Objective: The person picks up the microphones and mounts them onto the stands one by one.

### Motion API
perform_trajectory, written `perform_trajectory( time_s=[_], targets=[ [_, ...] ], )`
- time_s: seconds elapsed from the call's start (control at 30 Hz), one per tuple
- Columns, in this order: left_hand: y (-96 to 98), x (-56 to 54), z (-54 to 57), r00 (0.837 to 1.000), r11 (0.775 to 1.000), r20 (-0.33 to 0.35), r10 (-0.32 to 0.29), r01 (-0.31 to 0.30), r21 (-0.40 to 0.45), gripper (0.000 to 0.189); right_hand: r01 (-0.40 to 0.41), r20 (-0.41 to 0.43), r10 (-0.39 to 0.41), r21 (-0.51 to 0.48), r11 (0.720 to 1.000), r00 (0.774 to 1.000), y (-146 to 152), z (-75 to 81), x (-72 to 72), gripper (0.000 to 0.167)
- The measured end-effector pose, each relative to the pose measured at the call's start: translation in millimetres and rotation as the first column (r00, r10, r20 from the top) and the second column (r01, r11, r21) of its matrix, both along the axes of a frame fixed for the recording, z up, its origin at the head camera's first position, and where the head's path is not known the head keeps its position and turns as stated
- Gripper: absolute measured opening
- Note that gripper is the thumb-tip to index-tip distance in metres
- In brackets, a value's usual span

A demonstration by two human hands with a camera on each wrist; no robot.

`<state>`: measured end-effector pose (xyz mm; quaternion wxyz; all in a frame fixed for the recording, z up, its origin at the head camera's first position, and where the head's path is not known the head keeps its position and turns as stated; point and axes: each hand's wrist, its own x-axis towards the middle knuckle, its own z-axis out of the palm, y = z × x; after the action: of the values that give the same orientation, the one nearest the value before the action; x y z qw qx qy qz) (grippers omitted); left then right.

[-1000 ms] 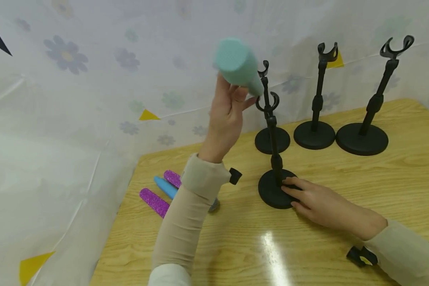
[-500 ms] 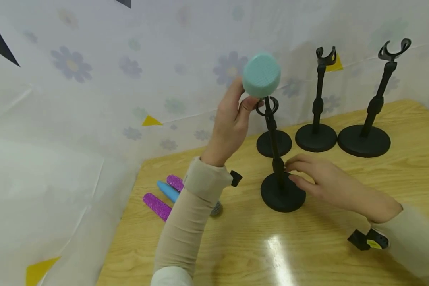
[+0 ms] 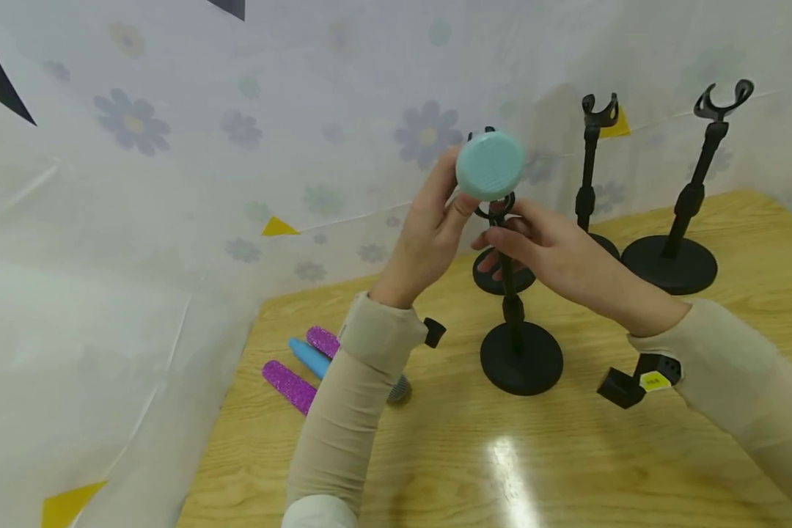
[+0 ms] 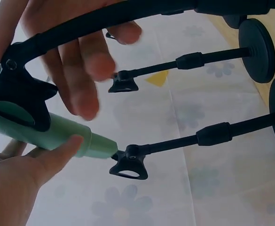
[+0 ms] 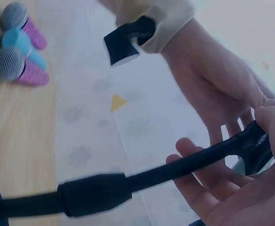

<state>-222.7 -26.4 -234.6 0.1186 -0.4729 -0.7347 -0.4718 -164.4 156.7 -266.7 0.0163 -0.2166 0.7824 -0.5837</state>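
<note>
My left hand (image 3: 419, 238) grips a teal microphone (image 3: 490, 167) by its body, raised at the top of the nearest black microphone stand (image 3: 521, 359). Its round head faces the head camera. In the left wrist view the stand's clip (image 4: 22, 92) overlaps the microphone's body, and the tapered tail (image 4: 102, 145) points away past it. Around the upper pole, my right hand (image 3: 567, 257) has its thumb close to the clip and its fingers loosely spread on the far side. Those fingers look blurred in the left wrist view.
Behind stand more microphone stands, including a right-hand one (image 3: 673, 260) and a middle one (image 3: 587, 198), with raised clips. Left on the wooden table (image 3: 449, 455) lie purple glitter microphones (image 3: 289, 386) and a blue one (image 3: 310, 358), partly behind my left sleeve. A flowered sheet hangs behind.
My left hand has brought the teal microphone right and down to the near stand's clip. My right hand has left the stand's base and risen along the pole to just below the clip.
</note>
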Motion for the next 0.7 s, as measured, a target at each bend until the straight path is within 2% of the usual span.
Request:
perform_trajectory(
  time_s=[0.07,0.13,0.3,0.4,0.5,0.57,0.7],
  targets=[
    [-0.7,-0.4,-0.8,0.999,1.0,0.033,-0.025,0.026,-0.008,0.054,-0.025,0.021,0.027,-0.06,0.998,0.999,-1,0.6,-0.4,0.045],
    [-1.5,-0.3,-1.3,0.999,0.999,0.041,-0.017,0.019,-0.038,0.063,-0.036,0.033,0.04,-0.093,0.995,0.999,-2,1.1,-0.2,0.044],
    [-3.8,1.6,0.3,1.0,0.996,0.018,0.022,-0.02,-0.086,0.071,-0.046,0.02,0.048,-0.093,0.995,0.999,-3,1.9,0.0,0.044],
    [-3.0,0.7,3.7,0.998,0.997,-0.052,-0.031,0.027,-0.069,0.063,-0.072,-0.013,0.071,-0.105,0.992,0.997,-3,1.3,-2.0,0.042],
    [-2.6,0.3,7.0,0.989,0.996,-0.14,-0.042,0.031,-0.08,0.057,-0.09,-0.044,0.085,-0.126,0.988,0.995,-3,0.5,-5.1,0.037],
    [-3.2,0.8,8.6,0.986,0.995,-0.164,-0.019,0.003,-0.097,0.057,-0.094,-0.051,0.088,-0.136,0.986,0.995,-3,-0.2,-6.6,0.036],
    [-6.6,2.0,9.0,0.99,0.989,-0.137,0.041,-0.059,-0.135,0.062,-0.082,-0.033,0.078,-0.143,0.986,0.996,-4,-1.8,-7.4,0.037]
  ],
)
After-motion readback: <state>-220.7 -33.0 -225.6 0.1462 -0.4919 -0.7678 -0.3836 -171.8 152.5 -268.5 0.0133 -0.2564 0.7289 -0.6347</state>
